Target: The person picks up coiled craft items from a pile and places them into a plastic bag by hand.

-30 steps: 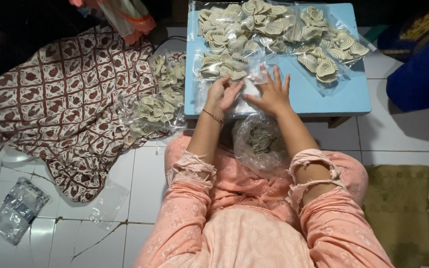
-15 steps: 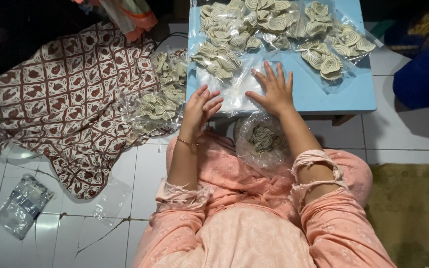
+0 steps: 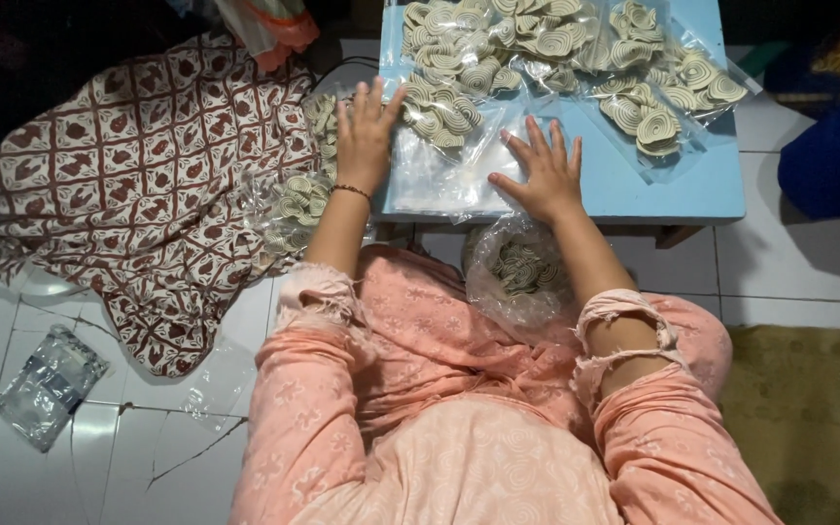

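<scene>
My left hand (image 3: 367, 131) lies with its fingers spread at the left edge of the light-blue low table (image 3: 673, 190), touching a clear bag of pale spiral snacks (image 3: 444, 112). My right hand (image 3: 542, 175) is pressed flat, fingers apart, on the loose flat end of that clear bag (image 3: 439, 180). More bags filled with the same spiral snacks (image 3: 653, 107) cover the far part of the table. An open clear bag holding several snacks (image 3: 522, 267) rests in my lap just below the table's near edge.
Filled snack bags (image 3: 294, 199) are piled on the floor left of the table, beside a brown-and-white patterned cloth (image 3: 128, 185). A packet of empty clear bags (image 3: 46, 384) lies on the white tiles at the left. A greenish mat (image 3: 809, 418) and a blue object (image 3: 838, 146) are at the right.
My left hand has slid left and further out to the table's left edge. My right hand has stayed flat on the clear bag. The view has shifted a little.
</scene>
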